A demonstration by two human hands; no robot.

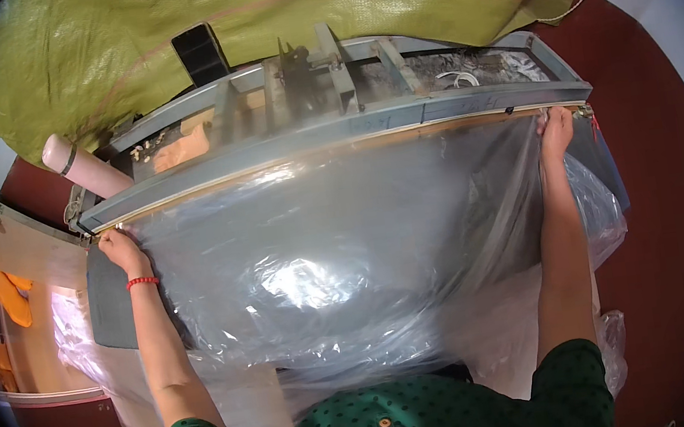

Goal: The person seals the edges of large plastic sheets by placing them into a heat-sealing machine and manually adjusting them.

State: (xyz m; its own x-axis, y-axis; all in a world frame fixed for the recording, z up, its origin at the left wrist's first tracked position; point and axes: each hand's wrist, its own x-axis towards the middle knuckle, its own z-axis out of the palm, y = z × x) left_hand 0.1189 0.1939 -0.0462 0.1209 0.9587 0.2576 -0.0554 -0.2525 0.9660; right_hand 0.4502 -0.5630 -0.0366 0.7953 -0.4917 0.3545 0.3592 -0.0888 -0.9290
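Note:
A wide sheet of clear plastic film (pixel 338 248) lies stretched across a grey work surface in front of me. Its far edge runs along a long grey metal bar (pixel 331 133) of a machine. My left hand (pixel 120 249) presses the film's far left corner against the bar's left end; a red bead bracelet is on that wrist. My right hand (pixel 556 132) pins the film's far right corner at the bar's right end. Both arms are stretched forward and wide apart. The film bulges and shines in the middle.
Behind the bar stands the machine's grey frame (pixel 341 75) with cross struts and wires. A yellow-green woven sack cloth (pixel 263 8) hangs over the back. A pale roll (pixel 81 166) lies at the left end. Red-brown floor (pixel 670 213) is at the right, a cabinet (pixel 10 248) at the left.

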